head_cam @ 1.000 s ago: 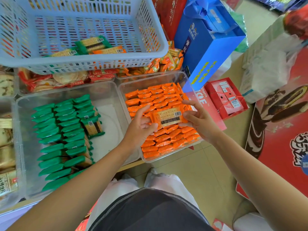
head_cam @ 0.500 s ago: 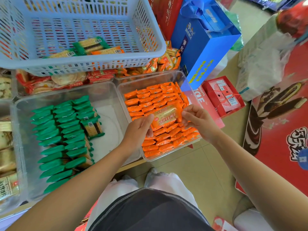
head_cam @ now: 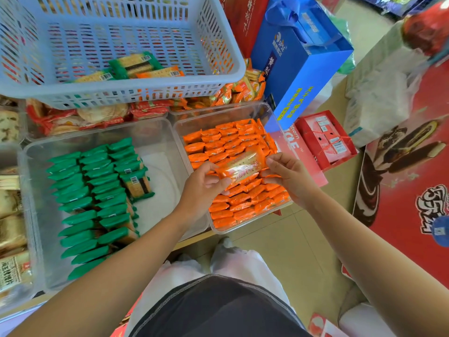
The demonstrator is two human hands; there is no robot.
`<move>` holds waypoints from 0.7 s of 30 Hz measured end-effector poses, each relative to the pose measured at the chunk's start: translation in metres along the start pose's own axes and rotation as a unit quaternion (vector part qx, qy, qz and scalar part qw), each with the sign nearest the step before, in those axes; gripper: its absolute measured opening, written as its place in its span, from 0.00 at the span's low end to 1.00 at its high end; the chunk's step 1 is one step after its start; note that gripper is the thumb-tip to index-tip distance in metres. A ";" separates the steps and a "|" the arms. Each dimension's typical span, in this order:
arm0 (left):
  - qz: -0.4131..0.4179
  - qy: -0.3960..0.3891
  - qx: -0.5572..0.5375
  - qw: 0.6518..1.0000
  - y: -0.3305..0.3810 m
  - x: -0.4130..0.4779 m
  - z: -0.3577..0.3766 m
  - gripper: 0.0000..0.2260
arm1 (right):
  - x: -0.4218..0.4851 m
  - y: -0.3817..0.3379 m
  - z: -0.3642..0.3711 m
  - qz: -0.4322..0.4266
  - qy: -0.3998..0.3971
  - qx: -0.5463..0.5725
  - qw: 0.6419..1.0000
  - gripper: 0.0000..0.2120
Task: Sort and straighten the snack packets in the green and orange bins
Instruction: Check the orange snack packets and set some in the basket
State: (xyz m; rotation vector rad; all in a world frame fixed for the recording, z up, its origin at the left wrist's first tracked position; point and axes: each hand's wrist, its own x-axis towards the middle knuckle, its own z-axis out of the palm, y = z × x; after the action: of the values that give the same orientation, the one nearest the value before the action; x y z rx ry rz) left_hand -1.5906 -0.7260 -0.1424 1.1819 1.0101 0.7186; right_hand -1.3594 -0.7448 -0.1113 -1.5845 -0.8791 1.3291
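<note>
The orange rectangular foil snack packet, flipped from barcode side to printed front, is lying crosswise above the clear plastic bin of orange packets, right end tilting higher, left hand and right hand pinching its ends

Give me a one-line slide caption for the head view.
The left hand and right hand grip one orange packet by its ends over the orange-packet bin, beside the green-packet bin.
</note>
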 end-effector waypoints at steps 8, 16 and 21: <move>0.135 0.006 0.304 0.943 -0.003 -0.005 0.011 0.12 | 0.004 0.002 -0.014 0.127 -0.049 0.028 0.990 0.16; 0.081 -0.094 0.560 0.819 -0.020 0.014 0.017 0.29 | 0.037 -0.008 -0.035 -0.085 0.078 -0.126 0.985 0.12; 0.085 -0.128 0.704 0.693 -0.033 0.022 0.022 0.31 | 0.057 -0.011 -0.029 -0.202 -0.005 -0.285 0.937 0.14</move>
State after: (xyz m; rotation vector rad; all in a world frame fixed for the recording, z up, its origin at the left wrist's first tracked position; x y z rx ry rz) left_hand -1.5628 -0.7237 -0.1789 2.6372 1.1832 -0.3069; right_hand -1.3208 -0.6941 -0.1211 -1.6869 -1.6033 0.8244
